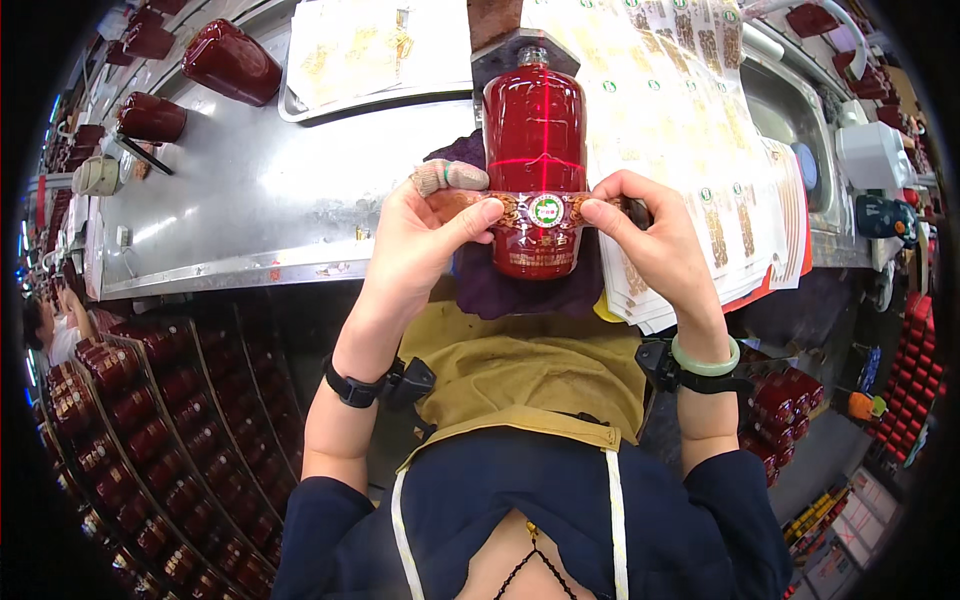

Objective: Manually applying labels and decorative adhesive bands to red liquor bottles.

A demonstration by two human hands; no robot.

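Note:
A glossy dark red glass bottle point(535, 120) lies on its side in front of me, its clear neck pointing away. Two bright red light lines cross on its body. Over the near half runs a brown and gold label strip point(546, 210) with a round green and white emblem in the middle. My left hand point(415, 235) pinches the strip's left end; fabric covers one of its fingers. The right end is pinched between the thumb and fingers of my right hand point(655, 235). A dark purple cloth point(520, 293) is bunched under the bottle.
Printed label sheets point(660, 110) are spread to the right, beside a metal sink point(785, 110). A tray point(300, 110) with more sheets sits at the back left. Two red bottles point(232, 62) are on the metal table's left. Racks of red bottles point(150, 430) stand lower left.

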